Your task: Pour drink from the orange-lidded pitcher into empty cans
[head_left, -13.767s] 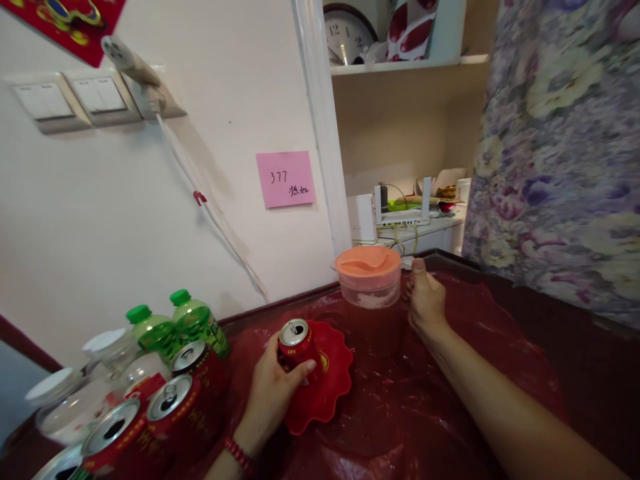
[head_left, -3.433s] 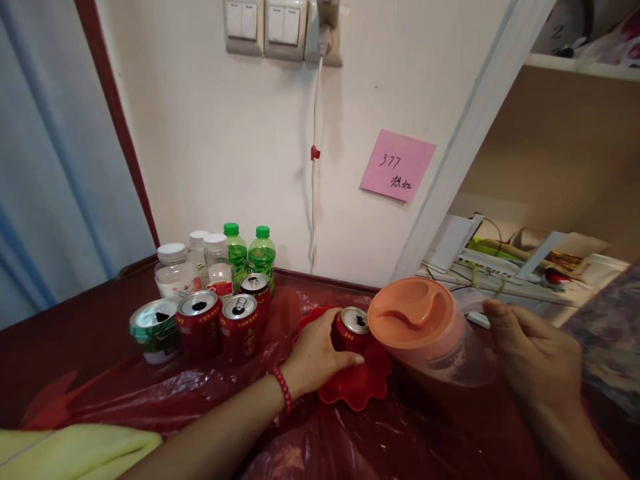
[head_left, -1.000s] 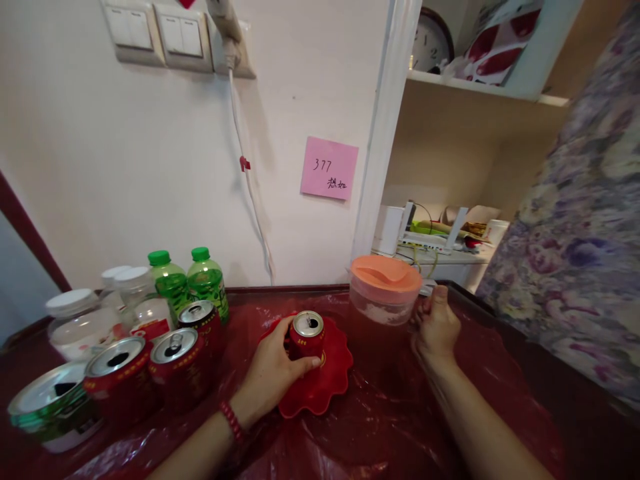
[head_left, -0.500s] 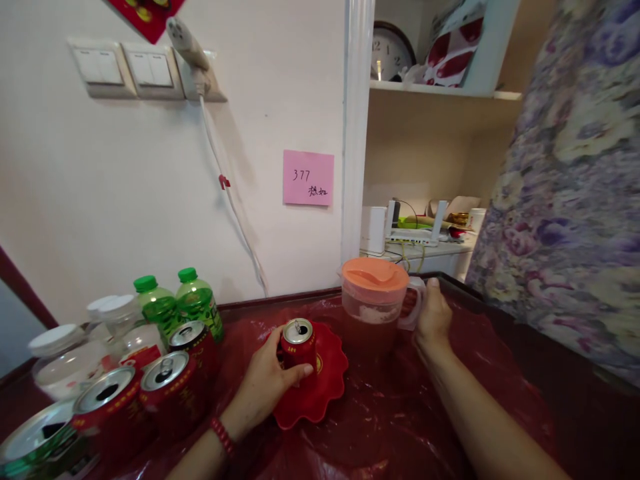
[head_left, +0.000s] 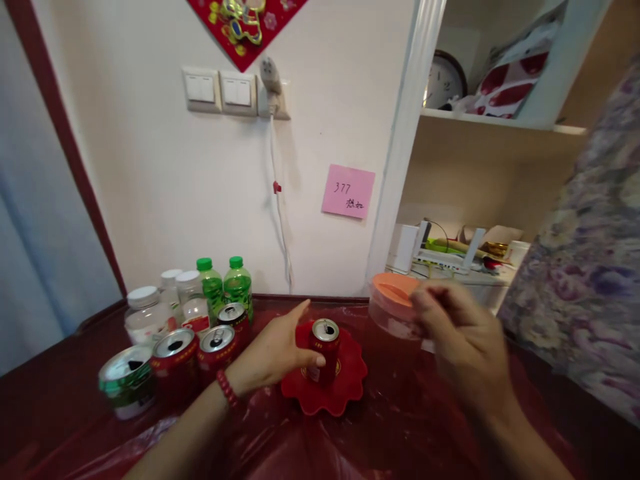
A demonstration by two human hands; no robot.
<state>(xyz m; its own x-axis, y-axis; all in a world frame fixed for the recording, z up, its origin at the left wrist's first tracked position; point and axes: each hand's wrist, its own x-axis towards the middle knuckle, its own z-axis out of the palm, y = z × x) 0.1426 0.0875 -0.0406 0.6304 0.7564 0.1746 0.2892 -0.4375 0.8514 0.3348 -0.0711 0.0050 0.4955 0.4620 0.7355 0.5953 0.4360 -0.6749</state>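
Note:
A red drink can (head_left: 325, 353) with its top opened stands upright on a red scallop-edged plate (head_left: 353, 383). Beside its left side is my left hand (head_left: 280, 347), fingers spread and lifted off the can; the thumb tip overlaps the can's front, and whether it touches I cannot tell. To the right stands a clear jug with an orange lid (head_left: 393, 288); its handle is mostly hidden behind my right hand (head_left: 465, 340). That hand is raised in front of the jug, fingers curled and smeared by motion.
Several opened cans (head_left: 175, 363), clear jars with white lids (head_left: 147, 320) and two green-capped bottles (head_left: 239, 283) crowd the left. Crinkled plastic film covers the dark red table (head_left: 400, 413). A wall with a corded plug (head_left: 273, 90) and a shelf lie behind; a floral curtain (head_left: 590, 280) hangs right.
My left hand has opened away from the can, which stays on the plate. My right hand has come off the jug's handle and moved nearer. The view has swung left.

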